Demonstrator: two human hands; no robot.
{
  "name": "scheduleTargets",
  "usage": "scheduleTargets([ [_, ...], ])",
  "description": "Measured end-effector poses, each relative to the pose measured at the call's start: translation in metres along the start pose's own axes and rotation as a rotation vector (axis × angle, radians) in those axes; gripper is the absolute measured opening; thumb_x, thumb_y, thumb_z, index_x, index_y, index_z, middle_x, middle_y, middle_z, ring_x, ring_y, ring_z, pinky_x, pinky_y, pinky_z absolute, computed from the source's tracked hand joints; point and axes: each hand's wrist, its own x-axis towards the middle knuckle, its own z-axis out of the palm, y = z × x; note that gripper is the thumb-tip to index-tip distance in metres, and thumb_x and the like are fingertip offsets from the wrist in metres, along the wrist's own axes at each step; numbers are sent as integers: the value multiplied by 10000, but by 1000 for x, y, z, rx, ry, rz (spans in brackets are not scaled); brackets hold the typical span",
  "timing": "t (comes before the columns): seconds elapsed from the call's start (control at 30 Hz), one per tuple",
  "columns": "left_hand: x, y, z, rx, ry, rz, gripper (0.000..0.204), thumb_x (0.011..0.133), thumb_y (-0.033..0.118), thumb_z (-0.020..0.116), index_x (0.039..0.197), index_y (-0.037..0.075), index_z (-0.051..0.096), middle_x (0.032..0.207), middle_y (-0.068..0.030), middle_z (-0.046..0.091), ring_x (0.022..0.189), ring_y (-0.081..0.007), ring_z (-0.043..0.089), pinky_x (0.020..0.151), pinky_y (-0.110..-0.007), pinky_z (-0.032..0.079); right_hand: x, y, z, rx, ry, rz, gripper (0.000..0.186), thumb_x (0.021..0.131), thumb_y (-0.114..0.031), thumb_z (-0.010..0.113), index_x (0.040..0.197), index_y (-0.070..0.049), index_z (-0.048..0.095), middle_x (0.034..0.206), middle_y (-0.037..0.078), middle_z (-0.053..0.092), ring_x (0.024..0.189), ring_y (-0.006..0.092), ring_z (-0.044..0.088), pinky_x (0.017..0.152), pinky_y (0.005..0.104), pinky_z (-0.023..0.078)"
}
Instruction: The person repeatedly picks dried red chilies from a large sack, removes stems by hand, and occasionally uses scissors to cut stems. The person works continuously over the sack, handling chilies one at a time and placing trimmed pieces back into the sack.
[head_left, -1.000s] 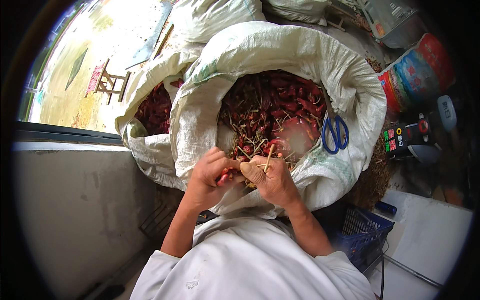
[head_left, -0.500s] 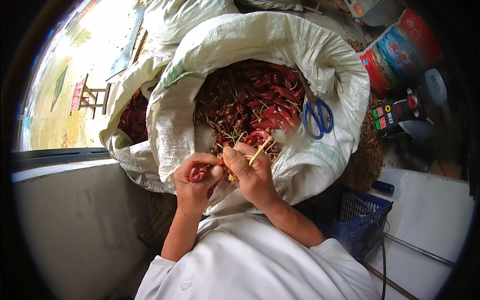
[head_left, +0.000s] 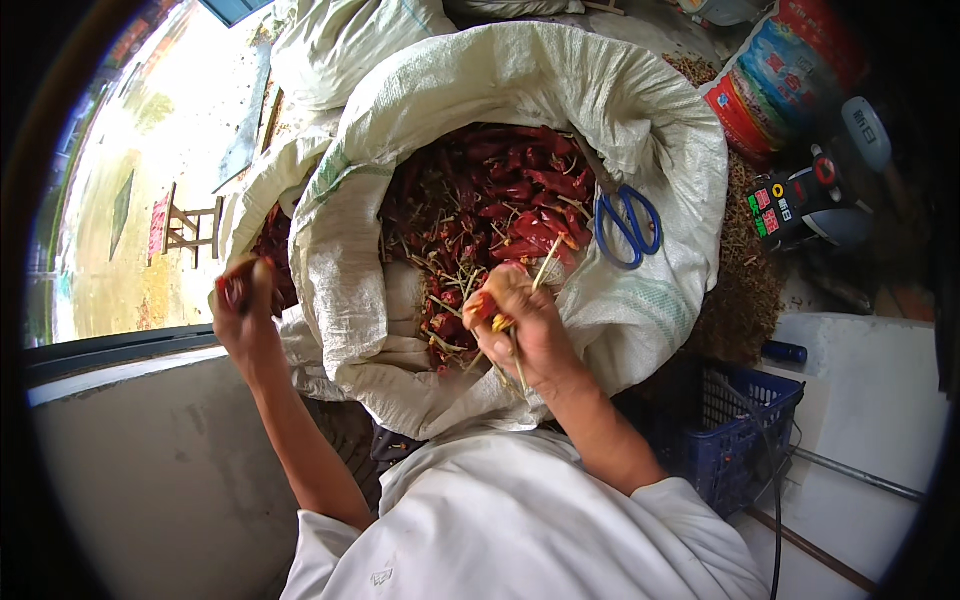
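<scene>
A large white woven sack (head_left: 350,270) with a rolled rim lies in front of me, full of dried red chillies (head_left: 540,185) and pale stems (head_left: 460,272). My left hand (head_left: 247,318) is raised over the smaller sack on the left, closed round a dark red dried chilli (head_left: 236,288); motion smears it slightly. Above the near part of the big sack, my right hand (head_left: 535,330) grips several chilli stems (head_left: 547,262). An orange-red chilli cap (head_left: 480,308) shows at its fingers. Blue-handled scissors (head_left: 628,225) rest on the rim at right, their blades dipping inward.
The left-hand sack (head_left: 270,170) holds more red chillies. Another full white sack (head_left: 360,50) stands behind. To the right are a colourful bag (head_left: 790,75), a black-and-grey device (head_left: 815,205), a blue plastic basket (head_left: 740,430) and loose stems (head_left: 745,270). A low wall (head_left: 150,440) stands at left.
My hands have parted. The left moved outward to the smaller sack with the chilli; the right shifted slightly right, still holding stems. The view has tilted a little.
</scene>
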Motion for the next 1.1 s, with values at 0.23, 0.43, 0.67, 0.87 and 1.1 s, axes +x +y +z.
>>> scheduleTargets([
  [0.23, 0, 23, 71, 429, -196, 250, 466, 862, 226, 754, 1258, 28, 609, 1193, -185, 651, 1087, -328, 638, 928, -455, 510, -3, 6, -20, -98, 51, 169, 169, 1001, -246, 577, 998, -78, 558, 739, 31, 593, 473, 27, 439, 419, 178, 352],
  [0.43, 19, -35, 170, 800, -448, 458, 481, 872, 239, 714, 1287, 37, 577, 1190, -213, 648, 1047, -423, 629, 886, -489, 507, 2, 13, -38, -266, -87, 243, 281, 1002, -331, 567, 941, -59, 600, 730, -11, 558, 473, 33, 421, 408, 189, 309],
  [0.67, 60, -87, 212, 879, -274, 829, 379, 771, 119, 694, 1140, 60, 633, 1106, -208, 658, 1049, -444, 600, 874, -520, 483, 6, 17, -46, -298, -171, 238, 348, 1019, -401, 548, 892, -78, 566, 727, -19, 546, 535, 21, 436, 435, 185, 316],
  [0.87, 23, -79, 184, 698, -640, 553, 245, 763, 33, 637, 1008, 49, 640, 1182, -148, 640, 1143, -406, 569, 949, -508, 456, 8, 20, -56, -271, -157, 238, 291, 1021, -366, 552, 931, -89, 547, 773, 41, 622, 561, 29, 508, 450, 168, 370],
  [1.1, -45, -30, 144, 516, -503, 772, 224, 732, 0, 700, 937, 28, 616, 1267, -133, 646, 1243, -350, 554, 1018, -475, 419, 5, 20, -41, -286, -165, 205, 186, 1033, -256, 532, 995, -77, 567, 816, 37, 638, 586, 50, 538, 472, 174, 385],
])
